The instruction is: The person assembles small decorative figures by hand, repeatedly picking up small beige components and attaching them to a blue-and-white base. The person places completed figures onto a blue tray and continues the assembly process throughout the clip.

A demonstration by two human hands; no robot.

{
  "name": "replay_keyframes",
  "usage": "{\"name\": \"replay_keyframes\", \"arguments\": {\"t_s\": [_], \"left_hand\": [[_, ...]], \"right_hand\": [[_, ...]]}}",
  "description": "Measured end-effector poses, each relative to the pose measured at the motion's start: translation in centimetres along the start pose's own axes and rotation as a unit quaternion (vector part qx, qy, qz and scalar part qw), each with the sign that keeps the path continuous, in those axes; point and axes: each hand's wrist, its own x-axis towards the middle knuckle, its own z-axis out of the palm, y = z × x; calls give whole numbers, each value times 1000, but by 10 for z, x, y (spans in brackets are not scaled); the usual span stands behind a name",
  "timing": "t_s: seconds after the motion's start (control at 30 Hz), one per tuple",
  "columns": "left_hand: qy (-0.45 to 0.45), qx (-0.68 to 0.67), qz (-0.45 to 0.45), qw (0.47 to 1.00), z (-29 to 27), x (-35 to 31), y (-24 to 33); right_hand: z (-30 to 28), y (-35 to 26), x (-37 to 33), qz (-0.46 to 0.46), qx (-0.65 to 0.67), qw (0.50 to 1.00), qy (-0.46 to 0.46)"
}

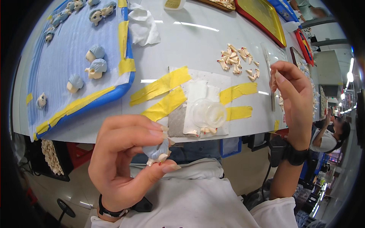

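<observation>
The left hand (121, 155) has its grip clamped on a blue-haired figurine head (155, 152), thumb beneath and fingertips above. It is held low, just off the near edge of the surface (197, 45), probably so the underside can be seen closely while most of it stays uncovered. The right hand (296, 91), raised on the right, has thumb and fingers pinched together on a small cream piece (274, 80); a fingertip hold seems to suit something so slight, though the fingers hide much of it.

Between them, a clear cup (208, 113) stands on a white paper pad (218, 78), with yellow tape (165, 85) running off both sides, presumably to stop the pad sliding. A few cream bits (208, 130) lie at the cup's near side. Farther right is a loose pile of red-tipped cream pieces (231, 57), within easy reach of the right hand.

On the left, a blue-rimmed tray (127, 85) carries more figurine heads (97, 68) on a soft cloth (68, 49), likely to spare their finish. The cup stands in the straight path between the hands, and the right hand partly blocks my view of the things behind it. A crumpled white tissue (142, 26) lies beside the tray.
</observation>
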Motion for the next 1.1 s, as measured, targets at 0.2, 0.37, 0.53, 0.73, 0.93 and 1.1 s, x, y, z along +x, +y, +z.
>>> {"name": "replay_keyframes", "arguments": {"t_s": [0.2, 0.37, 0.53, 0.73, 0.93, 1.1], "left_hand": [[12, -20, 1, 1000, 3, -2, -2], [-89, 57, 96, 990, -6, 9, -6], [-15, -94, -16, 995, 9, -1, 1], [-86, 1, 100, 991, 0, 4, -6], [-89, -18, 153, 984, -4, 2, -10], [-56, -101, 68, 991, 3, 3, -12]], "right_hand": [[6, -7, -21, -24, 5, 999, 24], [38, -23, -38, -93, -68, 992, 46], [56, -35, -44, -123, -110, 984, 59], [68, -18, -41, -235, -156, 959, -19], [74, -27, -46, -234, -281, 931, 5], [76, -27, -44, -267, -310, 913, -2]]}}
